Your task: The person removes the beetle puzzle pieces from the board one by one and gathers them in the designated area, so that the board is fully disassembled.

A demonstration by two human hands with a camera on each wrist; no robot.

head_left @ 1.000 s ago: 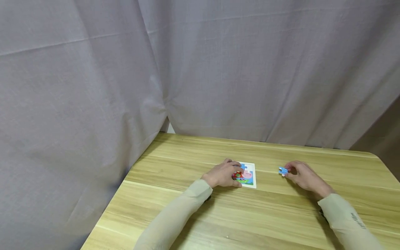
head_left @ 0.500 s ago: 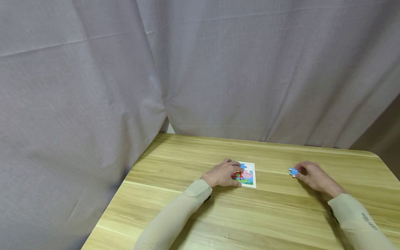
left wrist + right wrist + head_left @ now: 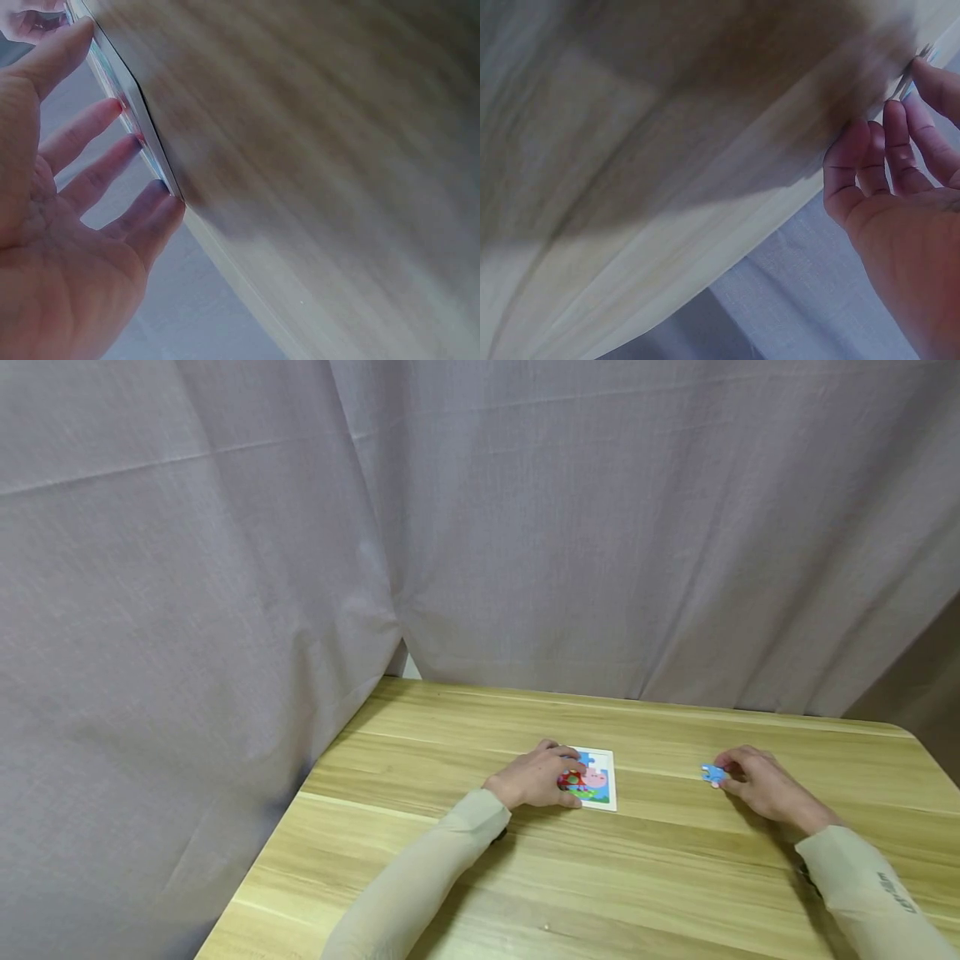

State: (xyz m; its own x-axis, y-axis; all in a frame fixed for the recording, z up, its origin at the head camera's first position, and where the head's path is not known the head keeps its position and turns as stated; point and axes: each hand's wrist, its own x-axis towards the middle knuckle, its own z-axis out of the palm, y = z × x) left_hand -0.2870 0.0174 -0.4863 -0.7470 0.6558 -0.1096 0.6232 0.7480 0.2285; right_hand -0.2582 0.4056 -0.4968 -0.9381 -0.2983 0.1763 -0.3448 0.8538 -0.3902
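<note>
A small framed jigsaw puzzle [image 3: 611, 789] lies on the table, showing a pink cartoon pig, red mushroom and blue background. White backing shows at its far right corner. My left hand [image 3: 534, 778] rests over the puzzle's left part, hiding it. In the left wrist view, spread fingertips [image 3: 112, 109] touch the puzzle and its edge. Off to the right, my right hand [image 3: 767, 789] pinches a blue jigsaw piece [image 3: 712, 773] between thumb and fingers, low over the table. The right wrist view shows only the edge of this piece [image 3: 906, 86] at the fingertips.
The wooden table [image 3: 630, 877] stretches around both hands. Grey curtain [image 3: 525, 527] hangs behind its far edge and along the left side. Both forearms, in pale sleeves, reach in from the near side.
The right hand has moved rightward with the jigsaw piece, away from the puzzle, and the piece has turned somewhat. The left hand has stayed on the puzzle.
</note>
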